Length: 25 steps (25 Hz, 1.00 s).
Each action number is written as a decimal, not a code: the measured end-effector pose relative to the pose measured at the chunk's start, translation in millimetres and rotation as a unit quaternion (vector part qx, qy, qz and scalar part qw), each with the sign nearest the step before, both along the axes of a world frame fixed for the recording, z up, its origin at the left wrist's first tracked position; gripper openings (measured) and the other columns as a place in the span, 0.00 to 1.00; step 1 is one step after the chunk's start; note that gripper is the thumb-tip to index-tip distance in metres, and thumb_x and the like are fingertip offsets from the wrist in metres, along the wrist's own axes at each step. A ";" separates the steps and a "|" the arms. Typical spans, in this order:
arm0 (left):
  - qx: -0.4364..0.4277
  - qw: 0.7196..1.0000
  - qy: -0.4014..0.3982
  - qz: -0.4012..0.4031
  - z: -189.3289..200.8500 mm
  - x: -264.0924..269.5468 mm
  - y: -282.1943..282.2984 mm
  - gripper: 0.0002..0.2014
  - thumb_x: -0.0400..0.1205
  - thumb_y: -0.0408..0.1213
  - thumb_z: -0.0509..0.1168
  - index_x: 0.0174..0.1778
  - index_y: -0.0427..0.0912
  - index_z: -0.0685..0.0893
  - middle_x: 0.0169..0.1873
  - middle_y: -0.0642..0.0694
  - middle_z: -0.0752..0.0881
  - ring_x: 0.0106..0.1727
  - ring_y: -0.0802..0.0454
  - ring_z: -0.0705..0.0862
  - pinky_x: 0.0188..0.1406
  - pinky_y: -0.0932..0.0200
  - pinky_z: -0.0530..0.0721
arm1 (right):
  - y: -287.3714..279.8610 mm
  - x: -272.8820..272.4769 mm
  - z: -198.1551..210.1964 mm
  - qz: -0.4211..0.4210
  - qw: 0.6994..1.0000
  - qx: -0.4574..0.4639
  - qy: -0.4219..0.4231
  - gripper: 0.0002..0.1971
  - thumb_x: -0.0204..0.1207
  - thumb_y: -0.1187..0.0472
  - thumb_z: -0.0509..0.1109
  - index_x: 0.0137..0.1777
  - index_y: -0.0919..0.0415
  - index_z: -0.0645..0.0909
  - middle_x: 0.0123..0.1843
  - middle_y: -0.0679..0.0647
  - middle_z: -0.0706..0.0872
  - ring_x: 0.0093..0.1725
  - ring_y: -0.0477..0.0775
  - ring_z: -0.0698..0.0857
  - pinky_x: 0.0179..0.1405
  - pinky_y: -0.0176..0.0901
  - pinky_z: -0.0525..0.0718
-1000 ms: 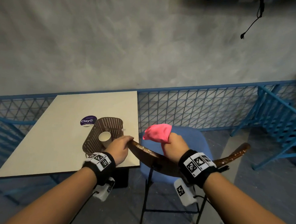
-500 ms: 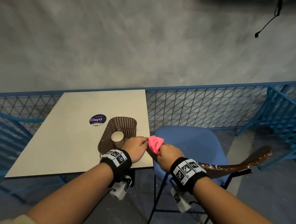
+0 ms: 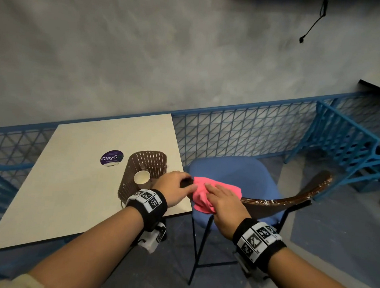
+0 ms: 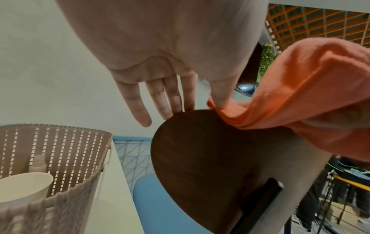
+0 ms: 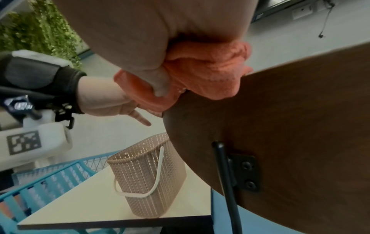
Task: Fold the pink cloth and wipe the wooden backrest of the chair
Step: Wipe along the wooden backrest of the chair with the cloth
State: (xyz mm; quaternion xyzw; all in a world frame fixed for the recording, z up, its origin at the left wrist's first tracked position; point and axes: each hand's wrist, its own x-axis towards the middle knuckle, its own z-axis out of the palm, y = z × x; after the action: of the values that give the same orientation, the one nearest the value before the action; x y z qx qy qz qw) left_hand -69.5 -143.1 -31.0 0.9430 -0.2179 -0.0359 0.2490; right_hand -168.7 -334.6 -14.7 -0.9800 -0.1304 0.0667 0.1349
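The pink cloth [image 3: 212, 194] lies bunched over the top edge of the wooden backrest [image 3: 276, 202], near its left end. The right hand [image 3: 224, 204] lies on top of the cloth, and its thumb curls under and pinches the cloth against the wood, so this grip holds the cloth. The left hand [image 3: 174, 186] rests at the rounded left tip of the backrest. Its fingers [image 4: 158, 96] are straight and spread, just touching the wood and the edge of the cloth. This grip holds nothing.

White crumbs dot the top edge of the backrest to the right of the cloth. The chair has a blue seat [image 3: 238, 177].

A brown basket [image 3: 147, 165] with small holes stands on the bench [image 3: 72, 181], close to the left hand. Inside it sits a paper cup [image 3: 141, 178]. A round purple sticker [image 3: 111, 158] is on the bench beside the basket.
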 end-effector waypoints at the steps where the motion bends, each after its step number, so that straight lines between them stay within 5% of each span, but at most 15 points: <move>1: 0.007 1.000 -0.007 -0.011 -0.8 0.1 1.5 0.25 0.76 0.63 0.63 0.63 0.53 0.85 0.56 0.51 0.88 0.57 0.50 0.85 0.59 0.53 0.81 | -7.0 -2.7 -2.3 -0.013 1.000 0.022 0.012 0.32 0.63 0.62 0.56 0.70 0.59 0.80 0.79 0.59 0.75 0.78 0.63 0.72 0.79 0.57 0.68; 5: 0.111 0.990 -0.027 -0.083 -9.0 -9.1 3.8 0.36 0.81 0.55 0.63 0.84 0.52 0.61 0.81 0.47 0.69 0.79 0.46 0.70 0.75 0.49 0.73 | -31.4 -12.8 17.8 -0.120 0.976 0.181 -0.002 0.15 0.63 0.69 0.60 0.46 0.53 0.80 0.48 0.56 0.88 0.50 0.58 0.84 0.55 0.53 0.83; 9: 0.109 0.990 0.000 -0.092 -34.4 -28.0 6.0 0.50 0.78 0.55 0.65 0.86 0.49 0.37 0.88 0.46 0.43 0.88 0.46 0.48 0.83 0.43 0.62 | -32.5 -4.6 52.7 -0.213 0.940 0.248 -0.100 0.21 0.71 0.75 0.60 0.62 0.64 0.82 0.55 0.59 0.88 0.55 0.59 0.84 0.47 0.38 0.71; 12: 0.095 0.993 -0.007 -0.075 -37.3 -28.1 8.0 0.49 0.78 0.56 0.64 0.87 0.48 0.40 0.88 0.44 0.45 0.88 0.46 0.49 0.84 0.44 0.61 | -7.5 12.5 44.1 -0.166 0.953 0.245 -0.070 0.22 0.75 0.74 0.60 0.68 0.63 0.76 0.66 0.61 0.84 0.68 0.63 0.80 0.62 0.45 0.76; 14: 0.063 0.995 0.004 -0.078 -32.2 -24.5 8.0 0.47 0.77 0.57 0.63 0.87 0.49 0.45 0.88 0.43 0.51 0.87 0.47 0.53 0.84 0.47 0.61 | 8.1 18.1 18.4 -0.092 0.981 0.168 0.002 0.26 0.76 0.68 0.63 0.74 0.56 0.71 0.76 0.56 0.77 0.78 0.60 0.72 0.78 0.50 0.69; 17: 0.034 0.995 0.029 -0.091 -26.9 -21.0 7.2 0.47 0.73 0.62 0.58 0.87 0.50 0.50 0.87 0.42 0.56 0.87 0.50 0.52 0.85 0.49 0.58 | 13.2 15.7 -4.4 0.005 1.000 0.008 0.002 0.35 0.71 0.68 0.65 0.81 0.57 0.66 0.85 0.61 0.64 0.84 0.64 0.63 0.83 0.56 0.60; 20: 0.037 0.996 0.032 -0.076 -24.1 -22.7 4.5 0.44 0.76 0.55 0.61 0.87 0.47 0.51 0.87 0.42 0.55 0.87 0.50 0.54 0.85 0.51 0.58 | 6.7 4.5 -1.0 0.017 1.000 -0.012 0.003 0.39 0.72 0.70 0.64 0.85 0.57 0.58 0.88 0.58 0.53 0.87 0.61 0.52 0.86 0.54 0.50; 23: 0.052 0.997 0.027 -0.053 -17.0 -25.4 0.8 0.41 0.79 0.40 0.66 0.87 0.44 0.53 0.87 0.42 0.56 0.86 0.48 0.58 0.84 0.54 0.60 | -0.9 -8.3 2.5 0.030 0.999 0.036 -0.003 0.36 0.73 0.72 0.63 0.83 0.59 0.63 0.87 0.58 0.58 0.87 0.59 0.53 0.86 0.50 0.49; 25: 0.061 0.997 0.038 -0.042 -12.5 -26.0 -1.3 0.41 0.78 0.36 0.64 0.87 0.45 0.54 0.87 0.42 0.56 0.86 0.47 0.60 0.83 0.53 0.62 | -11.4 -17.5 7.4 0.029 0.995 0.087 0.024 0.30 0.72 0.68 0.62 0.77 0.62 0.73 0.82 0.60 0.70 0.84 0.59 0.63 0.85 0.51 0.58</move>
State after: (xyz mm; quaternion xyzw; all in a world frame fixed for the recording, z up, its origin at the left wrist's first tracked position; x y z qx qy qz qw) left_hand -95.5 -144.4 -43.5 0.9443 -0.2453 -0.0955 0.1977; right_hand -186.2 -346.0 -7.3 -0.9583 -0.1612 0.0827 0.2208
